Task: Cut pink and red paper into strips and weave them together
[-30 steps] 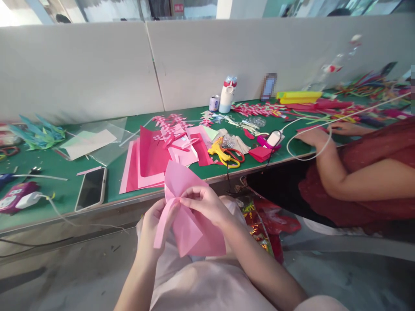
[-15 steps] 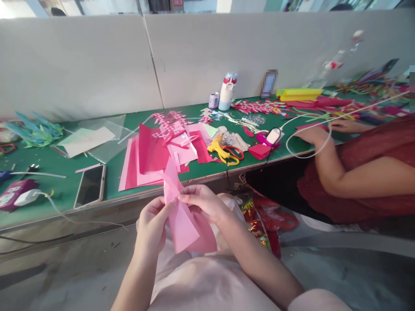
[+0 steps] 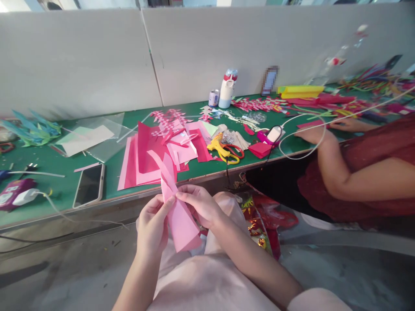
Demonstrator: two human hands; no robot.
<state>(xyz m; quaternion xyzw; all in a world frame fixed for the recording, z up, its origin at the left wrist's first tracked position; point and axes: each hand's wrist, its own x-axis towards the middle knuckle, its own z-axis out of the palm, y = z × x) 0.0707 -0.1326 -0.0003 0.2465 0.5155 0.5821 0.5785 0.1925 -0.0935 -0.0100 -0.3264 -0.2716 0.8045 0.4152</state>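
Note:
A pink sheet of paper [image 3: 182,224] is pinched between both my hands above my lap. My left hand [image 3: 154,220] grips its left edge with thumb and fingers. On the other side my right hand [image 3: 198,203] closes on the paper near its middle, thumb close to the left thumb. The sheet is gathered where the thumbs meet, with its lower part hanging down and its upper part rising toward the table edge. Just beyond lie pink and red paper sheets [image 3: 147,149], partly covered by the raised end of the held paper.
On the green table [image 3: 113,172] are a phone [image 3: 90,185], a yellow glue gun [image 3: 218,146], orange-handled scissors [image 3: 234,155], a white bottle [image 3: 227,90] and a can [image 3: 213,98]. To the right, a co-worker's hand [image 3: 313,133] rests at the table edge near a white cable [image 3: 281,149].
The hanging part of the pink paper has narrowed as its right flap swung in to the left. A thin strip now shows at its upper end. Both hands keep their pinch.

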